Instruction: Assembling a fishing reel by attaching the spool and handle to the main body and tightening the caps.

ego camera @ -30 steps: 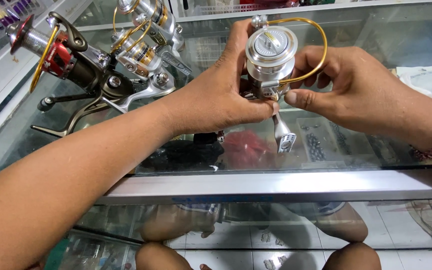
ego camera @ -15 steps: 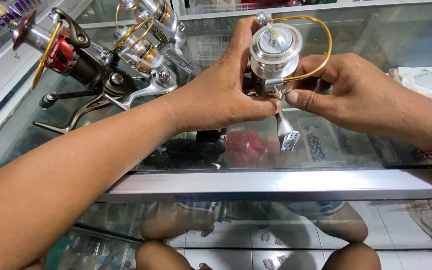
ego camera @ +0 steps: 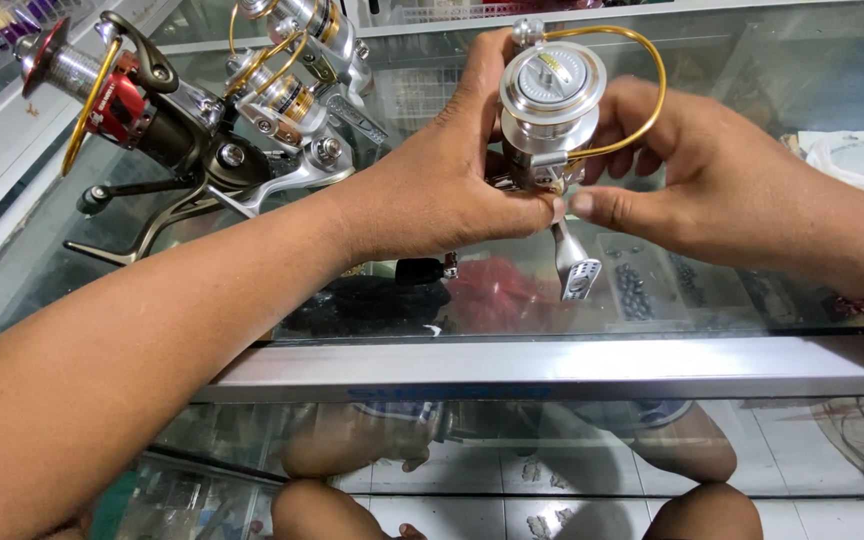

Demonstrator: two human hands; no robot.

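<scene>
Fishing reel (ego camera: 550, 95) of glossy silver metal, gold wire bail; glass counter (ego camera: 752, 60) smooth, reflective.

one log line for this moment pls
left hand grips silver reel | right hand pinches its base | over glass counter | other reels left

A glass counter (ego camera: 772, 90) carries a red-and-dark fishing reel (ego camera: 132, 110) at its far left corner, two silver-and-gold reels (ego camera: 297, 85) just beside it; white cloth (ego camera: 857, 160) lies at the counter's right edge
</scene>
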